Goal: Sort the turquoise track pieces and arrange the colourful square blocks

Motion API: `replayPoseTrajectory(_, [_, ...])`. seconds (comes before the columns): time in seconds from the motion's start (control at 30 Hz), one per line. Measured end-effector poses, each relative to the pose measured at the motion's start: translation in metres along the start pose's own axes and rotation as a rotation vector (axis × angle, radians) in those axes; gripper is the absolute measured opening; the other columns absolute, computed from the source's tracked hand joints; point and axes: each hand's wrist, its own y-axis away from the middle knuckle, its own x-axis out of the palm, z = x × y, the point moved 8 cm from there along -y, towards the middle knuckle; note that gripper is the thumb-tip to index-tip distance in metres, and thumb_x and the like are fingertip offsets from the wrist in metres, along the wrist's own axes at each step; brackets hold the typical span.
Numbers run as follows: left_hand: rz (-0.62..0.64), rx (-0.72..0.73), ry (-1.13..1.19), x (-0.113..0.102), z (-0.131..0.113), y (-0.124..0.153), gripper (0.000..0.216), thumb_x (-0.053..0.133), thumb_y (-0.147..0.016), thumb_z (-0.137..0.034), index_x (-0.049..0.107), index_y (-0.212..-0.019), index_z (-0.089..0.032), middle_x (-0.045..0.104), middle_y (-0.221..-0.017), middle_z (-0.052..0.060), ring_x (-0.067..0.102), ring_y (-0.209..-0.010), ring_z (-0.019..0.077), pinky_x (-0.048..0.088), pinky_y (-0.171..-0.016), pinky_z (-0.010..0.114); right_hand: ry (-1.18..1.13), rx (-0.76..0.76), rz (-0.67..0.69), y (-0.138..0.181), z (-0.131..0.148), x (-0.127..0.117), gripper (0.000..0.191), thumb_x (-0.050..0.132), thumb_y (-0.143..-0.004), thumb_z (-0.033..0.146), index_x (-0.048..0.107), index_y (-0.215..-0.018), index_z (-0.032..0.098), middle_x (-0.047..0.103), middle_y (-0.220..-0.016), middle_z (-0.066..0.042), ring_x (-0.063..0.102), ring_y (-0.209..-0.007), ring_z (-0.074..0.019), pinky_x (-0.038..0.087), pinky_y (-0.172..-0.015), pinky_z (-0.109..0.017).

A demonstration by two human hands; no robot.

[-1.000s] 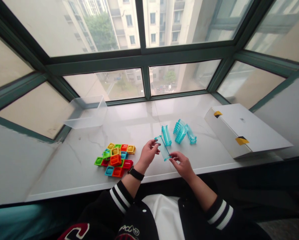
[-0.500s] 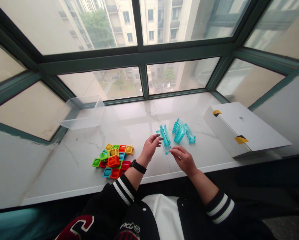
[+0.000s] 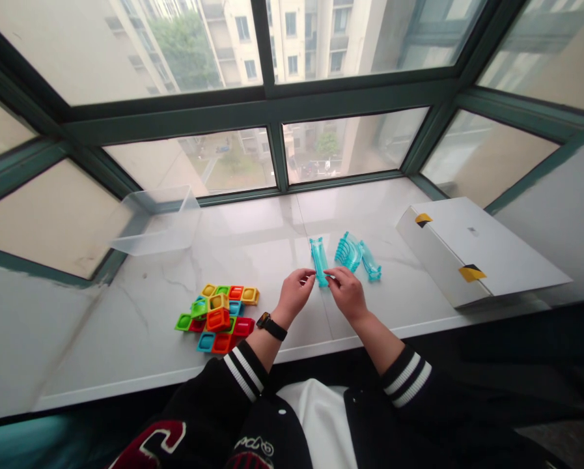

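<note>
A marbled sill [image 3: 252,247] bears a white box [image 3: 487,241] at right; a clear bin [image 3: 174,242], back left; coloured blocks [image 3: 218,318], front left; left hand [image 3: 295,291] and right hand [image 3: 347,293], fingertips nearly together, pinch a straight teal piece [image 3: 319,256] at its near end.

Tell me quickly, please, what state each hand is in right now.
Left hand: curled at the left edge of the turquoise channel piece; grip cannot be told.
Right hand: curled at its right edge; grip cannot be told.
</note>
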Motion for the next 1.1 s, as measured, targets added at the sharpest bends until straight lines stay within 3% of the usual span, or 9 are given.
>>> replayPoseTrajectory(0.3, [0.008,0.087,-0.189,0.008,0.009,-0.005,0.011,0.072,-0.088,-0.023,0.076,-0.099,-0.022,0.076,-0.101,0.005,0.07,-0.087,0.0195,0.058,-0.081,0.035,0.053,0.045,0.019,-0.003,-0.014,0.01,0.026,0.055,-0.101,0.027,0.077,-0.112,0.023,0.074,-0.108,-0.011,0.071,-0.096,-0.026,0.056,-0.085,-0.038])
replayPoseTrajectory(1.1, [-0.011,0.098,-0.276,0.013,0.01,-0.006,0.005,0.074,-0.091,-0.021,0.074,-0.096,-0.022,0.076,-0.096,0.003,0.07,-0.085,0.0167,0.057,-0.079,0.031,0.079,0.036,-0.011,-0.001,-0.02,0.011,0.024,0.055,-0.1,0.025,0.077,-0.11,0.021,0.075,-0.107,-0.009,0.071,-0.093,-0.0242,0.056,-0.086,-0.036])
